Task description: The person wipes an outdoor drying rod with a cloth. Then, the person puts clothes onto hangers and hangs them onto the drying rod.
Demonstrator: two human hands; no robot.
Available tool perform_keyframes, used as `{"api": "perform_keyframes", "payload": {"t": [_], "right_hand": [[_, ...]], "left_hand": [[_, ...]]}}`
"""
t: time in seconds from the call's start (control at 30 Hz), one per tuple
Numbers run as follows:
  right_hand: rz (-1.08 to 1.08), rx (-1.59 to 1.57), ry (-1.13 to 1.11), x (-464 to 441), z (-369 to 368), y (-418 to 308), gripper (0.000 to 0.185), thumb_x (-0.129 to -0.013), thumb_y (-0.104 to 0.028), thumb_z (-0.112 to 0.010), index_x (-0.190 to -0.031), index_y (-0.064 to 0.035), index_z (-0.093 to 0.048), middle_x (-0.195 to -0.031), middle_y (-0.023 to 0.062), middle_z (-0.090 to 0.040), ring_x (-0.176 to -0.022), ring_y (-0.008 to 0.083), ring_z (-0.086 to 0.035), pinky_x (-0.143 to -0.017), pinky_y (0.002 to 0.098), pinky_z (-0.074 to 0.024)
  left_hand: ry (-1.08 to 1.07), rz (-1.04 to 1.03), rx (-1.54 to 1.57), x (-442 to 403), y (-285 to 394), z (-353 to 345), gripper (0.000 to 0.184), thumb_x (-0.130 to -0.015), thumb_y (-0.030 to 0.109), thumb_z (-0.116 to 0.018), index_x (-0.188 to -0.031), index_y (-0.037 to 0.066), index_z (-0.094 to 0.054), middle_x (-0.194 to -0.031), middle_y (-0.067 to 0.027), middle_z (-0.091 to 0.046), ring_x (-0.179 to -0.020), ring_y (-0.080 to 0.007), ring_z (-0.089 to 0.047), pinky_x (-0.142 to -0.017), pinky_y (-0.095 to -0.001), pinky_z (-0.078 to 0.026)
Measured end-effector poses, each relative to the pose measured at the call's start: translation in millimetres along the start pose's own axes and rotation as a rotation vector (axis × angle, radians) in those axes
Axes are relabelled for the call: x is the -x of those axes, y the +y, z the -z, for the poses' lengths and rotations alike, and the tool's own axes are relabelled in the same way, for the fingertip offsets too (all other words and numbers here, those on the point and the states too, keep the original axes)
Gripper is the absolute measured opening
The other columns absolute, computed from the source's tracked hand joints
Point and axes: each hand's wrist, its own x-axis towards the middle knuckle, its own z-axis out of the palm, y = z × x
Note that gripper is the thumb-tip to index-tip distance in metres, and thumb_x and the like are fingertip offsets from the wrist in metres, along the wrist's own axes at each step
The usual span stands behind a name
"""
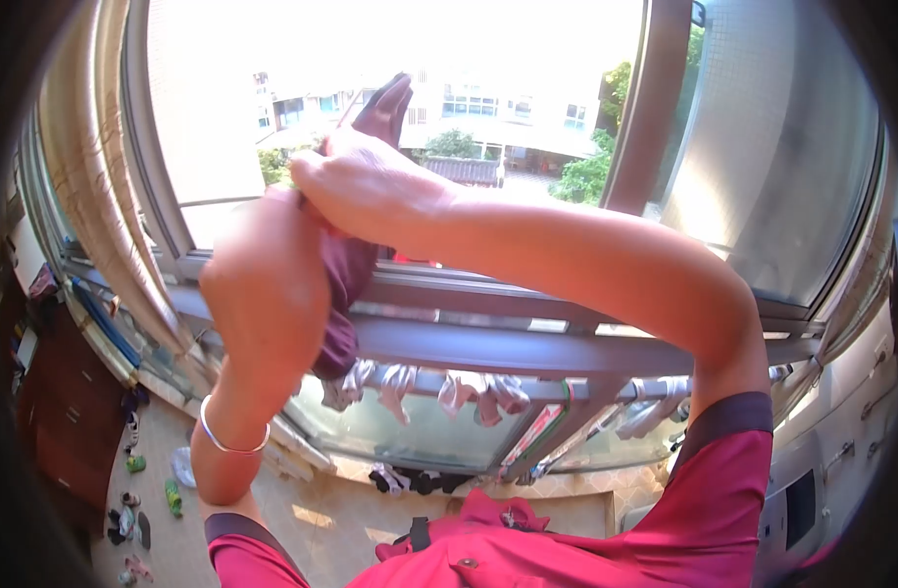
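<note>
A dark purple cloth [343,284] hangs between my two raised hands in front of the open window. My left hand [268,255] is closed around its upper part, with the fingers mostly hidden. Across the top reaches my right hand [366,181], also closed on the cloth, close beside the left one. A dark end of the cloth sticks up above the right hand. Below the left hand, the lower part of the cloth drapes down in folds. A silvery bangle [235,441] circles my left wrist.
Small light cloths [483,392] hang on the rail [469,348] under the window. Curtains [101,186] flank both sides. A brown cabinet [62,421] stands at the left, near shoes and green items on the floor [273,490]. Dark cloths [420,480] lie by the low ledge.
</note>
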Motion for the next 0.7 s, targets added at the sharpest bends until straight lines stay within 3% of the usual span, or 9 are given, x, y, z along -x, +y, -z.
{"api": "perform_keyframes", "payload": {"t": [0.03, 0.1, 0.2, 0.27, 0.3, 0.37, 0.4, 0.57, 0.7], "right_hand": [[0.201, 0.486, -0.135, -20.4, 8.8, 19.4, 0.035, -0.073, -0.032, -0.059, -0.088, -0.0010, -0.061, -0.076, 0.0159, -0.061, -0.067, 0.0267, -0.061, -0.061, 0.0303, -0.0493], [0.235, 0.836, -0.263, -41.5, 23.2, 35.5, 0.034, -0.066, -0.022, -0.067, -0.091, -0.0010, -0.060, -0.075, 0.0159, -0.060, -0.065, 0.0240, -0.062, -0.060, 0.0293, -0.0500], [-0.445, -0.168, -0.036, -59.5, 58.2, 62.2, 0.018, -0.079, -0.012, -0.051, -0.076, 0.0054, -0.056, -0.073, 0.0140, -0.061, -0.066, 0.0209, -0.063, -0.060, 0.0281, -0.0529], [-0.507, -0.256, -0.062, -62.1, 90.8, 83.7, 0.014, -0.079, -0.004, -0.043, -0.081, 0.0015, -0.055, -0.076, 0.0119, -0.058, -0.070, 0.0176, -0.061, -0.059, 0.0259, -0.0524], [-0.491, 0.202, -0.257, -79.8, 113.7, 109.5, 0.015, -0.077, -0.006, -0.044, -0.085, 0.0000, -0.056, -0.079, 0.0100, -0.057, -0.071, 0.0154, -0.059, -0.057, 0.0249, -0.0494], [-0.548, 0.664, -0.101, -71.5, 129.6, 96.8, 0.027, -0.076, -0.015, -0.041, -0.096, -0.0031, -0.056, -0.090, 0.0085, -0.057, -0.073, 0.0151, -0.053, -0.061, 0.0312, -0.0462], [-0.591, 0.833, -0.059, -67.0, 136.6, 84.4, 0.038, -0.073, -0.018, -0.048, -0.107, -0.0034, -0.055, -0.099, 0.0111, -0.059, -0.087, 0.0200, -0.055, -0.075, 0.0306, -0.0439], [-0.498, 1.425, -0.211, -97.7, 200.7, 65.2, 0.020, -0.063, -0.014, -0.055, -0.077, -0.0010, -0.061, -0.070, 0.0138, -0.061, -0.066, 0.0242, -0.058, -0.062, 0.0340, -0.0442], [-0.661, 1.680, -0.300, -131.8, 248.4, 71.8, 0.017, -0.060, -0.013, -0.060, -0.074, -0.0041, -0.063, -0.066, 0.0117, -0.061, -0.061, 0.0243, -0.058, -0.057, 0.0351, -0.0456]], "left_hand": [[-0.030, -0.014, 0.034, -0.9, -3.4, -17.5, 0.014, -0.086, 0.016, -0.050, -0.087, 0.004, -0.055, -0.063, -0.0171, -0.053, -0.056, -0.0332, -0.053, -0.050, -0.0368, -0.040], [-0.100, -0.077, 0.100, 2.0, -11.6, -44.4, 0.017, -0.087, 0.016, -0.048, -0.097, 0.003, -0.053, -0.063, -0.0156, -0.055, -0.053, -0.0308, -0.053, -0.048, -0.0346, -0.041], [-0.242, -0.056, 0.394, 13.9, -31.3, -59.9, 0.034, -0.084, 0.024, -0.051, -0.110, 0.002, -0.049, -0.094, -0.0181, -0.057, -0.080, -0.0323, -0.057, -0.071, -0.0362, -0.044], [-0.283, -0.129, 0.361, 29.2, -62.8, -70.3, 0.035, -0.085, 0.025, -0.050, -0.110, 0.000, -0.048, -0.102, -0.0187, -0.054, -0.087, -0.0342, -0.054, -0.077, -0.0382, -0.042], [-0.283, -0.061, 0.405, 40.6, -76.3, -78.2, 0.034, -0.084, 0.023, -0.051, -0.109, -0.001, -0.048, -0.099, -0.0188, -0.054, -0.090, -0.0353, -0.053, -0.079, -0.0393, -0.041], [-0.344, -0.021, 0.346, 62.3, -106.6, -89.9, 0.029, -0.080, 0.012, -0.053, -0.106, -0.001, -0.050, -0.096, -0.0183, -0.054, -0.089, -0.0353, -0.053, -0.079, -0.0394, -0.042], [-0.343, 0.014, 0.354, 71.9, -119.9, -96.1, 0.025, -0.077, 0.005, -0.054, -0.101, -0.001, -0.052, -0.095, -0.0183, -0.055, -0.089, -0.0344, -0.053, -0.078, -0.0388, -0.042], [-0.301, 0.176, 0.373, 126.0, -189.7, -120.5, 0.014, -0.076, -0.004, -0.051, -0.088, -0.002, -0.055, -0.092, -0.0167, -0.055, -0.086, -0.0309, -0.054, -0.077, -0.0365, -0.043], [-0.251, 0.255, 0.432, 149.7, -215.5, -125.9, 0.012, -0.078, -0.004, -0.047, -0.087, -0.003, -0.054, -0.091, -0.0163, -0.055, -0.084, -0.0299, -0.054, -0.077, -0.0365, -0.043]]}}
